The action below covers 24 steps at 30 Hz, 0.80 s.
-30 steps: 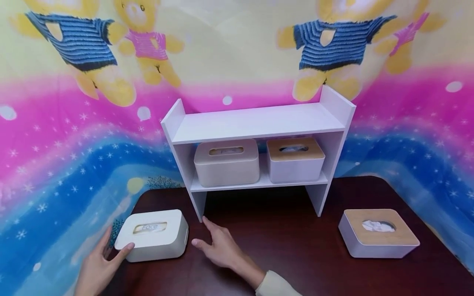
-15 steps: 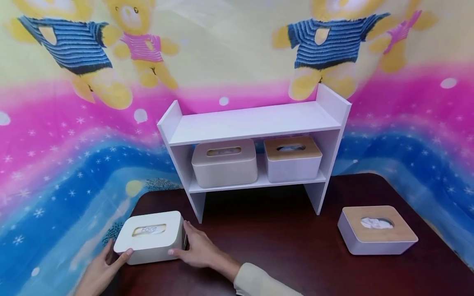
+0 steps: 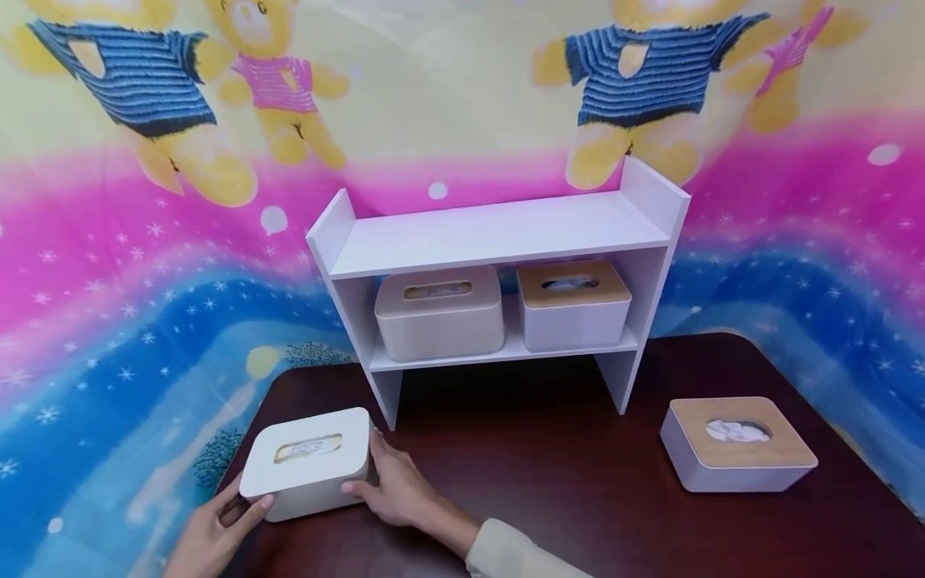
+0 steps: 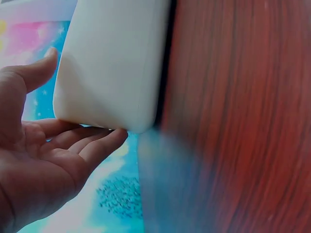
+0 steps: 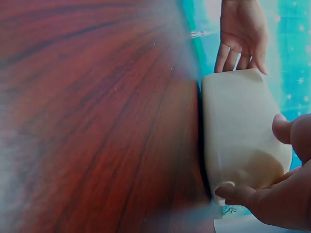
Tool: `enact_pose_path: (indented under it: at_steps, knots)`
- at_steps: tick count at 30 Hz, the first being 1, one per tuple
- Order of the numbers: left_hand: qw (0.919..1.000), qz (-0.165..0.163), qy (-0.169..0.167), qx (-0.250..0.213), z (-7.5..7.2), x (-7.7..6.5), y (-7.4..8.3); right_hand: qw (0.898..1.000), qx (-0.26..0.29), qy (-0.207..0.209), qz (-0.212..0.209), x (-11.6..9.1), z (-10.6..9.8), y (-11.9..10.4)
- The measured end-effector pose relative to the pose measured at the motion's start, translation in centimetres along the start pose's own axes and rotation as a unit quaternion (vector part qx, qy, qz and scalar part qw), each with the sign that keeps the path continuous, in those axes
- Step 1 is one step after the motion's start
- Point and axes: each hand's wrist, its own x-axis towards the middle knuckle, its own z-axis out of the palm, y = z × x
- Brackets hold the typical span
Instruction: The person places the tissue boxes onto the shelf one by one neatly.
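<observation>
A cream tissue box (image 3: pixel 311 474) with a slot in its lid is at the table's left side, a dark band showing along its underside in both wrist views. My left hand (image 3: pixel 217 526) holds its left end, thumb by the front top edge and fingers against the end face. At the opposite end my right hand (image 3: pixel 397 486) grips it, thumb on the front face and fingers round the right side, partly hidden. The left wrist view shows the left fingers (image 4: pixel 104 145) against the box's end. Whether the box is fully off the table I cannot tell.
A white shelf unit (image 3: pixel 499 233) stands at the back. Its middle level bears a beige tissue box (image 3: pixel 441 321) and a white tissue box with a wooden lid (image 3: pixel 574 321). Another wooden-lidded tissue box (image 3: pixel 737 449) sits on the dark table (image 3: pixel 549 482) at right.
My right hand has moved left onto the cream tissue box's right end. The box has shifted slightly right and turned, its right end farther back. My left hand has followed it.
</observation>
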Motion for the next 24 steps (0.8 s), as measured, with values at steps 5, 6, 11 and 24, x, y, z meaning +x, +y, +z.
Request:
enact_pose_path:
  at_steps: [5, 6, 11, 24]
  knots:
    - [0.9994, 0.032, 0.005, 0.011, 0.4, -1.1, 0.9, 0.999, 0.003, 0.033, -0.01, -1.1, -0.9, 0.0]
    - [0.9993, 0.034, 0.006, 0.011, 0.5, -1.3, 1.1, 0.999, 0.003, 0.04, -0.013, -1.3, -1.0, 0.0]
    - [0.9991, 0.041, 0.005, 0.001, 1.0, -2.1, 1.4, 0.998, 0.002, 0.064, -0.017, -2.3, -1.5, 0.0]
    - [0.9983, 0.027, 0.04, -0.032, 3.1, -3.4, 2.8, 0.994, 0.007, 0.103, -0.019, -4.9, -2.8, 0.8]
